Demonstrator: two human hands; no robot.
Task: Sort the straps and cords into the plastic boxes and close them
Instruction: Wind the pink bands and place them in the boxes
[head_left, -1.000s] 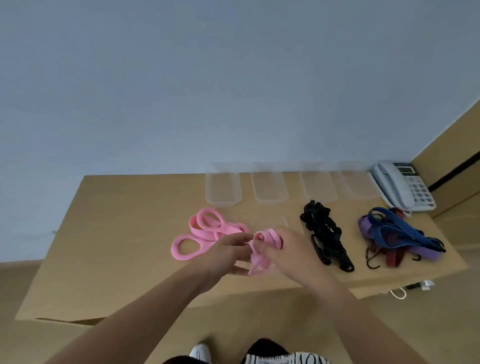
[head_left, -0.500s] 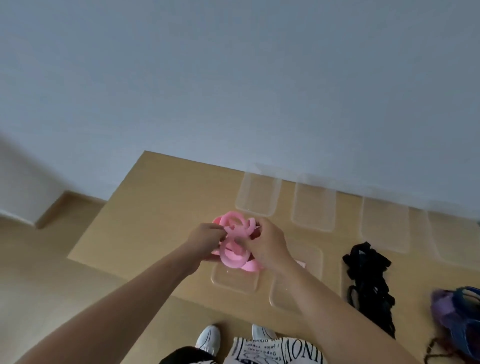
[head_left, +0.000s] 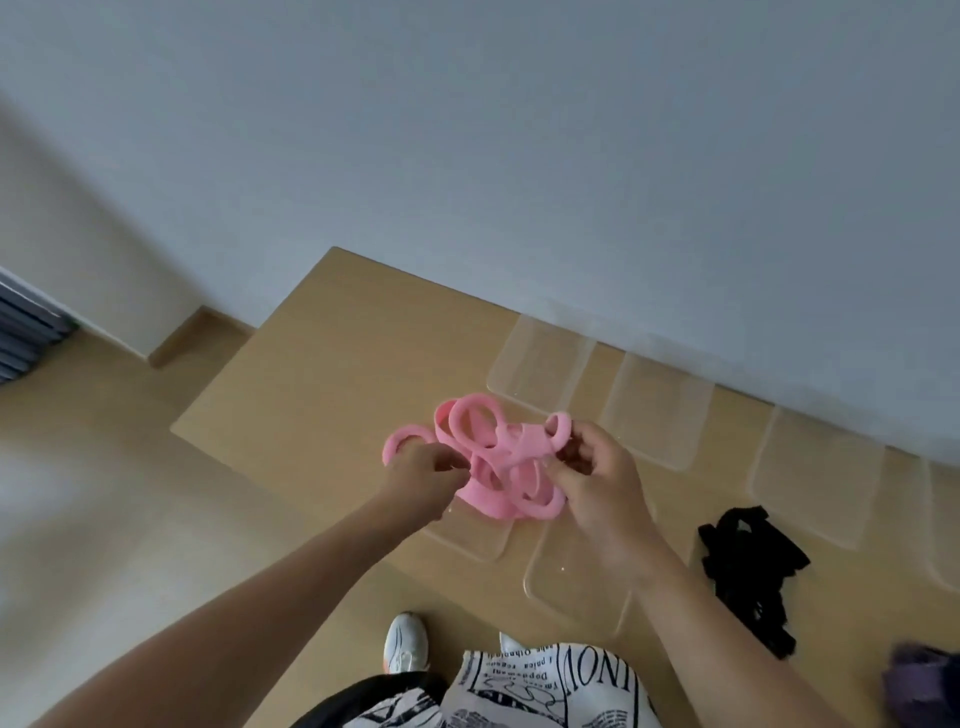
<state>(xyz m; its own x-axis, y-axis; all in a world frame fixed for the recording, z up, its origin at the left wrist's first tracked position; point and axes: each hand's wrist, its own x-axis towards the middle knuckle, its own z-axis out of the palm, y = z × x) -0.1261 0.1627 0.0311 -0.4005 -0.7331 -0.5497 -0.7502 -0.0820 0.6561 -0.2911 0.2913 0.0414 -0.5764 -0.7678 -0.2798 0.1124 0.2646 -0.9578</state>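
1. At the far left, a dark slatted edge shows at the frame border, with pale floor below it and a grey-blue wall above.
2. The wooden tabletop begins with its left corner pointing toward the floor; its left part carries nothing but the pink straps' outermost loop.
3. The left hand has its fingers curled and pinches the left side of the pink straps, a tangle of wide loops held just above the tabletop.
4. Under the tangle lies a clear plastic box near the front edge, partly hidden by the straps and the hand.
5. The right hand grips the right side of the pink straps, fingers curled around a loop.
6. Below that hand sits a second clear box, also at the front edge.
7. Along the wall lie flat clear pieces; whether they are lids or boxes cannot be told.
8. Right of the right forearm, a pile of black straps rests on the tabletop, apart from the pink ones.
9. At the lower right corner a blurred purple bundle is cut off by the frame.
10. At the bottom, a white shoe and printed black-and-white clothing show.
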